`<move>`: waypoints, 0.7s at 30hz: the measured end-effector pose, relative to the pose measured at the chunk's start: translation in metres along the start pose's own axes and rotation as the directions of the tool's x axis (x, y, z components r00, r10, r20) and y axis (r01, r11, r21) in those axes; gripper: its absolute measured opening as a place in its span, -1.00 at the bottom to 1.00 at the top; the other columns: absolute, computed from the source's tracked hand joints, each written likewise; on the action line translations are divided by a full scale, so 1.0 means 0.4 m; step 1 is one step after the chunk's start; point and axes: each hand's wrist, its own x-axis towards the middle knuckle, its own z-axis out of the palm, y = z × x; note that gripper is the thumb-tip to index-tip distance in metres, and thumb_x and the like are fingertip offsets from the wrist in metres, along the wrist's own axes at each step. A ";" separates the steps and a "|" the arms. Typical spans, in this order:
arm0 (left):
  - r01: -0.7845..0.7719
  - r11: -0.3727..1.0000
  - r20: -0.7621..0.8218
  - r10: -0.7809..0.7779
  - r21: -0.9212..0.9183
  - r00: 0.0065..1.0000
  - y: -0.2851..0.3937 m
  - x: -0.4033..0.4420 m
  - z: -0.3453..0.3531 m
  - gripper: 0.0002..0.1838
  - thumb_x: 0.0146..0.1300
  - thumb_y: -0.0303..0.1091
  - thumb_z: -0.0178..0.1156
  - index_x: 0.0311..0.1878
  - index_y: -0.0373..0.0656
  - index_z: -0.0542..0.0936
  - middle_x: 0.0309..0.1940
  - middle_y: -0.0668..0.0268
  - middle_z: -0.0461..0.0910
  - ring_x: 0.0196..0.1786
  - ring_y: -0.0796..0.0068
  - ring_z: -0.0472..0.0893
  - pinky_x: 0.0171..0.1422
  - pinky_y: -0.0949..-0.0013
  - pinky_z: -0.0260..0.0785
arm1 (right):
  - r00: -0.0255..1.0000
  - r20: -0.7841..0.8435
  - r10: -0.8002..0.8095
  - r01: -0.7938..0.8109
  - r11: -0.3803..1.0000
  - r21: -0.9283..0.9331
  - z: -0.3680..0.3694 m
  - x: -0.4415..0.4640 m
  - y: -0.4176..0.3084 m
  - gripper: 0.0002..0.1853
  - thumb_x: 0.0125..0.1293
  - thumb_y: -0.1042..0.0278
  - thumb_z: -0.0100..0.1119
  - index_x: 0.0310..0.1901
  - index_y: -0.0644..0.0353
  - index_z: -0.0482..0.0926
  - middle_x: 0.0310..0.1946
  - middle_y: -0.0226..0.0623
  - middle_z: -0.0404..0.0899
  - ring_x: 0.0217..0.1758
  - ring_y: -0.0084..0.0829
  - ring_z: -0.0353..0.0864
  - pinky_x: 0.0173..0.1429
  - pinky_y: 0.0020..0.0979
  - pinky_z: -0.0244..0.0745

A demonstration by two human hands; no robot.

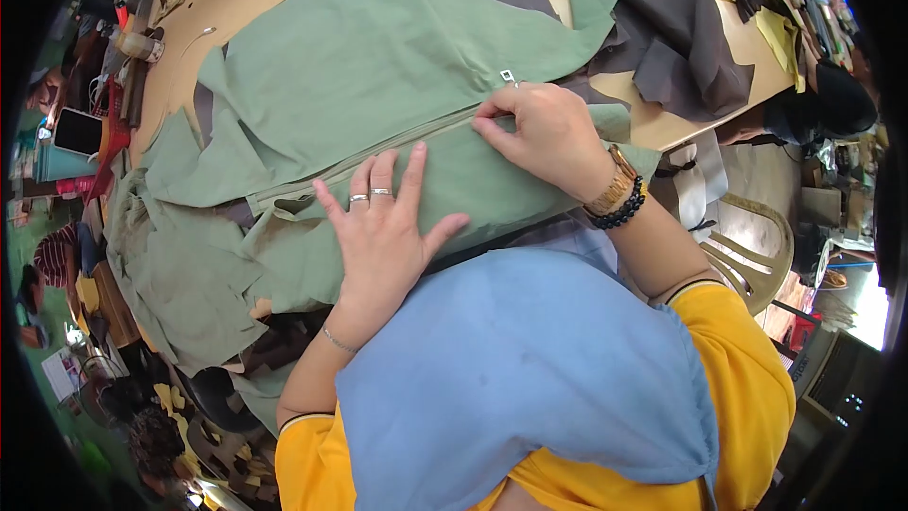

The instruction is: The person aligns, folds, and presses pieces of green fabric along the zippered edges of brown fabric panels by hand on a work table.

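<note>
A green garment piece [331, 47] lies spread over the table in front of me, with a long zipper [383, 149] running slantwise across it. My left hand [383, 227] rests flat on the cloth just below the zipper, fingers spread. Thumb and forefinger of my right hand [549, 137] are pinched together on the cloth at the zipper's edge, toward its upper right end. A metal zipper pull [508, 77] shows just beyond the right knuckles. What exactly sits between the right fingertips is partly hidden.
Dark grey cloth [681, 28] lies under and right of the green piece on the wooden table [180, 76]. Yellow fabric [780, 38] lies at the upper right edge. A chair [757, 246] stands at my right. Crumpled green cloth [189, 274] hangs over the left edge.
</note>
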 end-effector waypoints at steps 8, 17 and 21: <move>-0.112 0.987 -0.035 0.109 -0.111 0.993 0.038 0.032 0.030 -0.03 0.27 0.38 0.23 0.54 -0.16 0.36 0.41 0.19 0.37 0.48 0.14 0.33 0.55 -0.48 -0.07 | 1.000 0.000 -0.026 0.026 0.999 -0.032 0.014 -0.001 0.009 -0.86 0.26 0.22 0.37 -0.30 0.09 0.73 -0.38 -0.26 0.75 -0.26 -0.16 0.75 -0.15 -0.20 0.63; -0.143 0.989 -0.054 0.141 -0.038 0.989 0.075 0.053 0.039 0.01 0.22 0.44 0.20 0.51 -0.19 0.40 0.44 0.25 0.40 0.48 0.26 0.38 0.50 -0.48 0.06 | 0.997 -0.028 -0.076 0.074 0.994 -0.085 -0.020 -0.029 0.004 -0.89 0.28 0.26 0.39 -0.29 0.07 0.71 -0.36 -0.29 0.69 -0.28 -0.17 0.70 -0.21 -0.22 0.58; -0.129 0.991 -0.061 0.126 -0.047 0.990 0.077 0.055 0.041 0.03 0.20 0.46 0.20 0.52 -0.17 0.40 0.42 0.25 0.41 0.47 0.25 0.39 0.49 -0.50 0.06 | 0.994 -0.064 -0.087 0.083 0.995 -0.055 -0.043 -0.047 0.013 -0.88 0.29 0.29 0.42 -0.24 0.11 0.73 -0.38 -0.27 0.65 -0.32 -0.20 0.68 -0.22 -0.24 0.56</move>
